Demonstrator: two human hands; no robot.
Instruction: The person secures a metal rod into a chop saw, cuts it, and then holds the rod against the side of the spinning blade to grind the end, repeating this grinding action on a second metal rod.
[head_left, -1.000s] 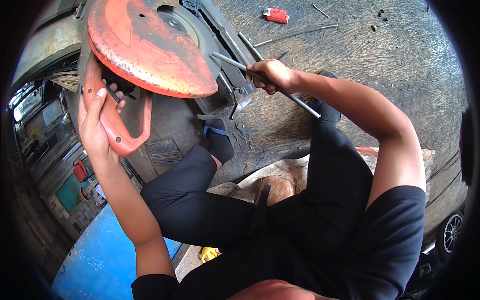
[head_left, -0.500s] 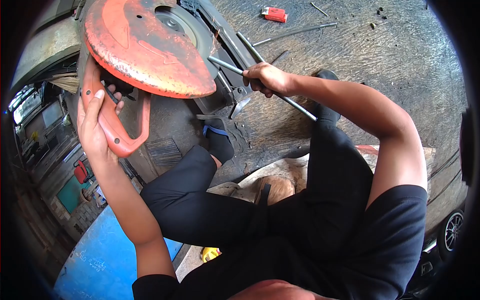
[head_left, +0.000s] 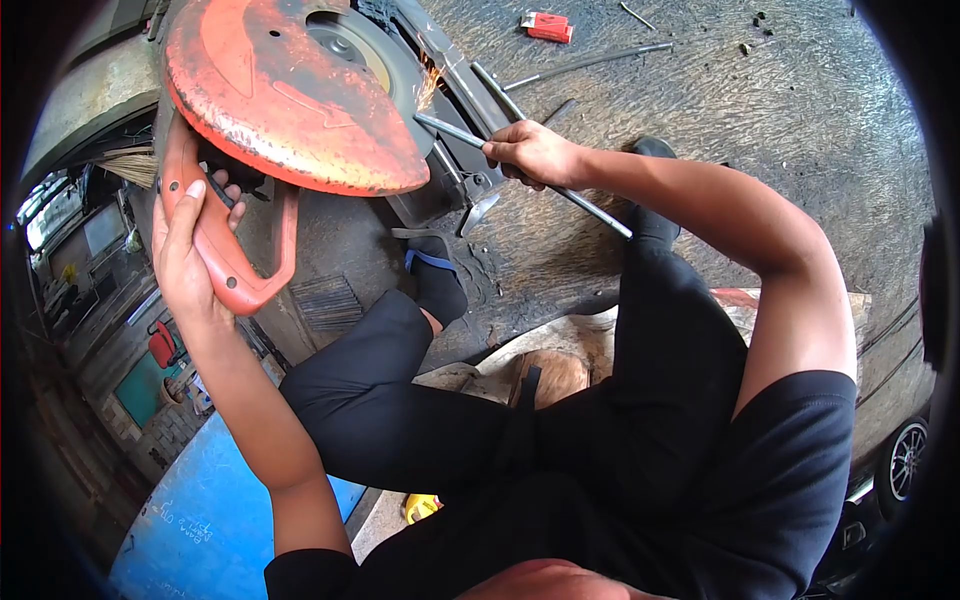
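Note:
My left hand is wrapped round the orange handle of a cut-off saw, fingers near its dark trigger. The saw's worn orange guard covers part of the grey cutting disc. In my right hand is a thin metal rod, held at a slant. Its far end meets the edge of the disc, and sparks rise there. The saw's dark metal base lies under the disc, with a clamp handle at its near end.
On the stained floor are a red-and-white box and loose metal rods. My feet in sandals flank the work. A blue panel lies at lower left, a yellow object close to it. At right shows a wheel.
The sparks at the disc have grown brighter and more numerous. The saw guard and handle have shifted very slightly left. Both hands keep their grips.

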